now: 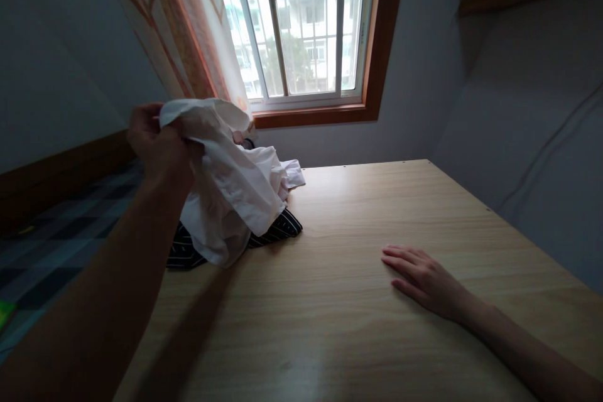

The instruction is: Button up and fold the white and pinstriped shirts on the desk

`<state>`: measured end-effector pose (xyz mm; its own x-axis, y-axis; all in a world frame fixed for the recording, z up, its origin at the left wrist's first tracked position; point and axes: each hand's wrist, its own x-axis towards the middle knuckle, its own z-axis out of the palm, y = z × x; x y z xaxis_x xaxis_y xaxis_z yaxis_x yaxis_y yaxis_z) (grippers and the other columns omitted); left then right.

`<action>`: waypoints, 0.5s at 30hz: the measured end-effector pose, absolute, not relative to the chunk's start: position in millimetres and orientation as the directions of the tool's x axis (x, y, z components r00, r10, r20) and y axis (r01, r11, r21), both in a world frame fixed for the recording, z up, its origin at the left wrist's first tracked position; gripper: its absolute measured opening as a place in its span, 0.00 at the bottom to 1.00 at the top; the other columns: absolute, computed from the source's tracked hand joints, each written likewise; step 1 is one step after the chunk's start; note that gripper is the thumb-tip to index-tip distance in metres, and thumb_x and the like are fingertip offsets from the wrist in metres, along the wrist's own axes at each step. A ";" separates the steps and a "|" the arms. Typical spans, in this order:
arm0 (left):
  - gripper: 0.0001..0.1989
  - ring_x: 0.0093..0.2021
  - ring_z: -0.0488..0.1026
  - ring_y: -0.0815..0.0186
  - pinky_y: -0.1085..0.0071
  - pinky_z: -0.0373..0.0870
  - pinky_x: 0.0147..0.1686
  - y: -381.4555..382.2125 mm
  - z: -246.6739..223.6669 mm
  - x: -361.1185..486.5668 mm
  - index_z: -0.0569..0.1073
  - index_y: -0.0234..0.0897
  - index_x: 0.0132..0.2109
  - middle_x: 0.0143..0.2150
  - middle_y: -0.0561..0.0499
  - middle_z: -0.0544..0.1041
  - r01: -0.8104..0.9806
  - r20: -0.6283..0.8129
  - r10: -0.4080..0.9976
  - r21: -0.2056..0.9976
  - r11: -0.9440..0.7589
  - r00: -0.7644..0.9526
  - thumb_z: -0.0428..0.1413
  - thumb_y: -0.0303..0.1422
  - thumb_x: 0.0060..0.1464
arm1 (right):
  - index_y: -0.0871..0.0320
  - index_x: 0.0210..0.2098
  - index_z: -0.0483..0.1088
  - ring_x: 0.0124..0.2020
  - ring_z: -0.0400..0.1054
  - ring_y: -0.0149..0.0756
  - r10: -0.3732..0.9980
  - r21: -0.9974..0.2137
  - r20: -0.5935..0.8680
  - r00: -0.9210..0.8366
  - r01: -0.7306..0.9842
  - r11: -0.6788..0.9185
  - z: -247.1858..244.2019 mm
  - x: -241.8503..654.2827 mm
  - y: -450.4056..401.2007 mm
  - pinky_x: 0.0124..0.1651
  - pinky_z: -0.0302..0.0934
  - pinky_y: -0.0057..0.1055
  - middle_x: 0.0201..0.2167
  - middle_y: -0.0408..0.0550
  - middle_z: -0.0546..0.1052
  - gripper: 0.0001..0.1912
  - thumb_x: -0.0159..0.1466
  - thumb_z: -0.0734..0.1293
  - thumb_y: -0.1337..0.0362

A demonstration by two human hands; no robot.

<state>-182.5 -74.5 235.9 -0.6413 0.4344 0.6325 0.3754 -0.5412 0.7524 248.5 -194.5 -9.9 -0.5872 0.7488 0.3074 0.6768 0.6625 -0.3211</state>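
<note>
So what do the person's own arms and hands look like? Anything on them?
The bare, ungloved left hand and bare, ungloved right hand join bare forearms, with no sleeves, watch or bracelet showing. The right fingers show no ring; the left ones are too shadowed to tell.

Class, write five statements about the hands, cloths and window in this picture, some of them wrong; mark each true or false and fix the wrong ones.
1. The left hand grips a white cloth. True.
2. The right hand is holding up a cloth. False: the right hand rests on the wooden surface.
3. A black striped cloth shows below the white cloth. True.
4. The curtain hangs right of the window. False: the curtain hangs at its left.
5. The window has a brown frame. True.
</note>
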 end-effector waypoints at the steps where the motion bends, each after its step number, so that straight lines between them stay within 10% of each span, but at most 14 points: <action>1: 0.15 0.28 0.62 0.77 0.79 0.65 0.32 -74.2 241.4 -173.0 0.61 0.34 0.42 0.30 0.60 0.63 0.296 0.628 0.475 0.744 -0.599 -0.616 0.50 0.12 0.51 | 0.52 0.57 0.69 0.59 0.63 0.48 0.748 -0.321 0.309 -0.588 0.675 0.664 -9.9 248.4 -194.3 0.60 0.59 0.52 0.58 0.53 0.71 0.20 0.67 0.62 0.57; 8: 0.16 0.40 0.70 0.74 0.73 0.67 0.43 -87.7 252.2 -91.5 0.57 0.38 0.43 0.40 0.58 0.69 -0.165 0.674 0.702 0.684 -0.711 -0.231 0.46 0.13 0.54 | 0.53 0.55 0.69 0.59 0.64 0.48 0.769 -0.378 0.324 -0.551 0.670 0.639 -10.2 249.9 -194.2 0.60 0.59 0.51 0.57 0.54 0.71 0.18 0.67 0.62 0.57; 12: 0.13 0.38 0.71 0.72 0.72 0.67 0.42 -107.4 194.3 -28.4 0.62 0.38 0.44 0.39 0.56 0.70 -0.420 0.544 0.838 0.768 -0.483 0.030 0.54 0.22 0.53 | 0.53 0.61 0.62 0.60 0.62 0.49 0.878 -0.618 0.375 -0.296 0.626 0.475 -11.8 250.8 -192.5 0.60 0.59 0.51 0.60 0.56 0.67 0.24 0.66 0.62 0.54; 15: 0.09 0.45 0.73 0.64 0.63 0.70 0.48 -129.6 125.9 15.9 0.65 0.38 0.45 0.43 0.51 0.74 -0.265 0.422 0.864 0.897 -0.354 0.273 0.53 0.29 0.57 | 0.50 0.67 0.49 0.60 0.63 0.50 0.924 -0.818 0.376 -0.070 0.443 0.366 -18.2 256.2 -187.7 0.57 0.63 0.50 0.63 0.57 0.63 0.32 0.66 0.62 0.53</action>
<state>15.9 -129.6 125.9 0.2730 0.8644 0.4222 -0.2649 -0.3543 0.8968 256.2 -187.7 -18.2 -0.0700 0.9241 0.3757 0.4434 0.3662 -0.8181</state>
